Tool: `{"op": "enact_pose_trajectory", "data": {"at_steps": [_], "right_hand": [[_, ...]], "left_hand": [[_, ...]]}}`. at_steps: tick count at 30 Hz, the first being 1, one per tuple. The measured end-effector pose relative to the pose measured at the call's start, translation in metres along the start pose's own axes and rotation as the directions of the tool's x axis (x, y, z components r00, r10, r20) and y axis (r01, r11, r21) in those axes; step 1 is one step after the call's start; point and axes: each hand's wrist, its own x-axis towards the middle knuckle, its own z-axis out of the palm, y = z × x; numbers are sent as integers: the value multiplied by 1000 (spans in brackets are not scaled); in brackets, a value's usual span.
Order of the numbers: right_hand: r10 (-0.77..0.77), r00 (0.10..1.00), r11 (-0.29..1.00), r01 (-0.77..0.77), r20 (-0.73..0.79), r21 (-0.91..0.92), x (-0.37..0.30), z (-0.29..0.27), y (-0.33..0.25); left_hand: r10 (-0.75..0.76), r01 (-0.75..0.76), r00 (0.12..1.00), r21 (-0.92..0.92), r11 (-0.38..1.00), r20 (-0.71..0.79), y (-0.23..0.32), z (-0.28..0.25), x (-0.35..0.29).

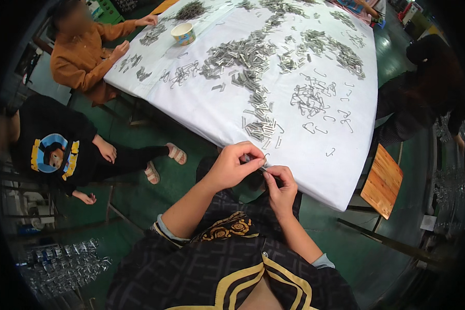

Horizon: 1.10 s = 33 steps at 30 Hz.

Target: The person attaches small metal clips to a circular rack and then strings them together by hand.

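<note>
At the table's near edge my left hand (236, 166) pinches a small wire hook (265, 159), its curved end showing beyond the thumb. Close beside it, my right hand (281, 190) is closed, thumb against fingers, on a small grey metal piece (264, 168). The two pieces meet or nearly meet between my fingertips; whether they are joined is too small to tell. Just past my hands lies a heap of short metal strips (261, 126). Loose wire hooks (307, 101) form a tangled pile farther right.
A white-covered table (191, 111) holds more metal strips (248, 54) and a paper tub (183, 34). A person in orange (77, 59) works at the left edge; another in black (51, 144) sits behind. A wooden stool (382, 181) stands right, near a dark-clothed person (423, 93).
</note>
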Motion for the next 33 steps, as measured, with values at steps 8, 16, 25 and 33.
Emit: {"op": "enact_pose_trajectory", "data": {"at_steps": [8,16,25,33], "right_hand": [[23,998,999,-20,56,-49,1,16,-1],[-78,995,991,85,68,-100,2,15,-1],[-55,992,781,-28,-113,-624,60,-13,31],[88,994,716,-106,-61,-690,81,1,33]], "left_hand": [[3,-8,994,-48,999,-107,-23,-4,-27],[24,-38,995,-150,988,-99,-30,4,-27],[62,-69,996,-102,992,-69,-22,1,-32],[50,-54,997,-65,996,-62,-23,6,-31]]}}
